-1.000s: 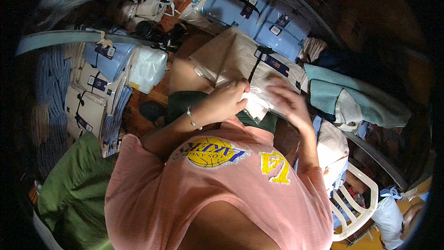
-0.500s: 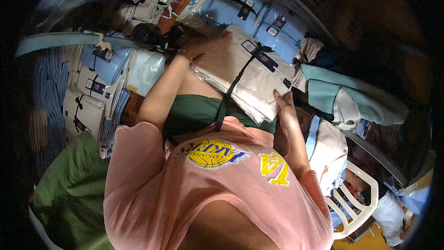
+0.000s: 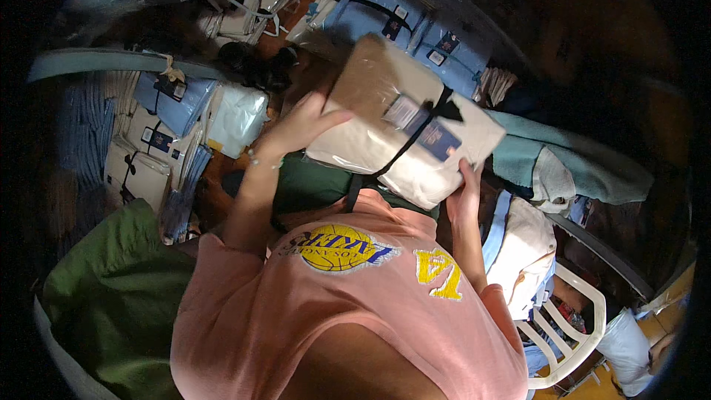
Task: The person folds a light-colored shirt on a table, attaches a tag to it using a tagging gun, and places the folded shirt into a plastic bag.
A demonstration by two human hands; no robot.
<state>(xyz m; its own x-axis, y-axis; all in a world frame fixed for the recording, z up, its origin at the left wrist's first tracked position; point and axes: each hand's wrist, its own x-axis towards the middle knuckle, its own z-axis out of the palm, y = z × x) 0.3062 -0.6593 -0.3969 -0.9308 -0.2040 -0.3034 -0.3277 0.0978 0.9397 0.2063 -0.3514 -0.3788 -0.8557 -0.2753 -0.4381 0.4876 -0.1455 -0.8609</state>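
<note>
Above my lap I hold a bundle of folded cream cloth (image 3: 370, 137) in clear plastic. A black ribbon with a bow (image 3: 444, 107) crosses it, and a navy tag (image 3: 438, 139) and a white label lie beside the bow. My left hand (image 3: 307, 126) grips the bundle's left edge, thumb on top and the other fingers mostly hidden beneath. At the near right corner my right hand (image 3: 465, 192) is closed on the edge, with its fingertips partly out of sight under the bundle. The bundle is tilted, its far left corner shaded.
Packed light blue bundles (image 3: 370, 15) lie beyond mine. Stacks of blue and cream packs (image 3: 137, 170) stand at left, beside a green cloth (image 3: 111, 289). To the right are a teal cloth (image 3: 578, 159), folded cream cloth (image 3: 527, 248) and a white plastic chair (image 3: 585, 326).
The bundle has come up and looks larger. My left hand has shifted from its far left side nearer to me, with the thumb now on top. My right hand keeps the near right corner.
</note>
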